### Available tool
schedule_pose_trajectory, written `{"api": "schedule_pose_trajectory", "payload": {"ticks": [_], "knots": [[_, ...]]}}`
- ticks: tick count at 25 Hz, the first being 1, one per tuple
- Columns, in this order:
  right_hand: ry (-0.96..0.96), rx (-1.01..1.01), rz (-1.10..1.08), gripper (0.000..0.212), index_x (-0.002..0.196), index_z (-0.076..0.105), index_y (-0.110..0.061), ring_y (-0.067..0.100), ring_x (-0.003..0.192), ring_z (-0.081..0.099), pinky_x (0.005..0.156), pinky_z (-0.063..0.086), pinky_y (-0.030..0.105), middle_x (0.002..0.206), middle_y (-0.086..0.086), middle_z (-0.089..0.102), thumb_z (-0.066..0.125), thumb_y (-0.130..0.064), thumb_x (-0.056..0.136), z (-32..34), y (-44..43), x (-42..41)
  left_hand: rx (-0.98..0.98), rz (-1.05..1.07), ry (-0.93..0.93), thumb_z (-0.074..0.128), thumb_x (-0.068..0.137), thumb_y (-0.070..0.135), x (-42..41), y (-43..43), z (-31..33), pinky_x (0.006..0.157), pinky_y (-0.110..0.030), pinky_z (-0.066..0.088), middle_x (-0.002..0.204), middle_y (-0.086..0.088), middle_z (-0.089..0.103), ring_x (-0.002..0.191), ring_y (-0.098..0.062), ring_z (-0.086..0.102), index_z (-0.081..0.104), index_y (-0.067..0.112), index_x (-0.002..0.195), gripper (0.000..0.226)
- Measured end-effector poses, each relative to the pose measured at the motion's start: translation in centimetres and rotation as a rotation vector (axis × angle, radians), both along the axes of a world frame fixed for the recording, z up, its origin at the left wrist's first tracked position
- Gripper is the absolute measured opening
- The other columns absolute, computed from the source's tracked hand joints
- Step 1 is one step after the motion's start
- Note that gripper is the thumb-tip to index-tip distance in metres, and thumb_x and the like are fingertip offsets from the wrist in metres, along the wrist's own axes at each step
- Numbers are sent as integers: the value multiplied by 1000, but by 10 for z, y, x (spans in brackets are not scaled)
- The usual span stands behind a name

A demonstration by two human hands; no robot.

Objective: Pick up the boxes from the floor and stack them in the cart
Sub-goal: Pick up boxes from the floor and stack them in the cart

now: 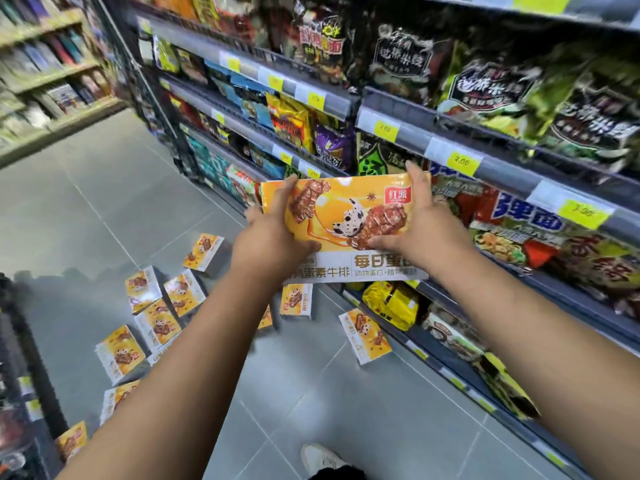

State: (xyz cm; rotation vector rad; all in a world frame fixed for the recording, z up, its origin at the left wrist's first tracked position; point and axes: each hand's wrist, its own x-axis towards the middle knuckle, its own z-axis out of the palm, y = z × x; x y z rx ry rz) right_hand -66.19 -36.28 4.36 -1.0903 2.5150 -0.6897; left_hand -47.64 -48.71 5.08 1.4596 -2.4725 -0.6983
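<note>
While left hand and right hand grip its ends, orange 红派 box, white band lettered 每日蛋.

Two bare arms reach forward from the lower corners of the view, the left forearm and right forearm angling inward so the wrists come close together in the middle. The left hand grips the left end of a box, fingers running up along its edge and thumb lying across the front near the lower corner. The right hand grips the right end the same way, fingers stretched up its side and thumb pressed flat on the front.
</note>
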Motion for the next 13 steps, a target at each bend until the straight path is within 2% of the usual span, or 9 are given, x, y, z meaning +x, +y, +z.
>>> {"api": "schedule_pose_trajectory", "payload": {"ticks": [4,6,9,13], "knots": [[13,0,-83,128,146,-12,-47,30,94,60,76,48,34,129,17,48,83,-56,61,12,66,-17,25,-93,29,79,74,44,-28,50,14,85,-41,50,132,-15,37,105,-40,58,5,60,142,101],[12,-3,-128,128,146,-12,-47,28,95,58,72,45,33,129,15,49,83,-56,61,18,100,-26,8,-154,17,78,74,46,-44,76,19,86,-46,52,133,-16,37,103,-40,58,3,60,142,102],[-4,10,-219,127,146,-13,-46,25,87,55,69,43,32,128,16,50,82,-56,63,27,147,-34,-23,-258,-5,77,75,48,-66,108,25,81,-44,51,132,-17,38,100,-40,58,1,58,143,103],[3,15,-365,126,146,-14,-46,33,96,60,73,48,34,130,20,48,82,-57,64,34,196,-34,-35,-401,-13,76,77,46,-95,137,33,72,-36,47,133,-17,36,81,-30,57,0,56,145,102]]}}
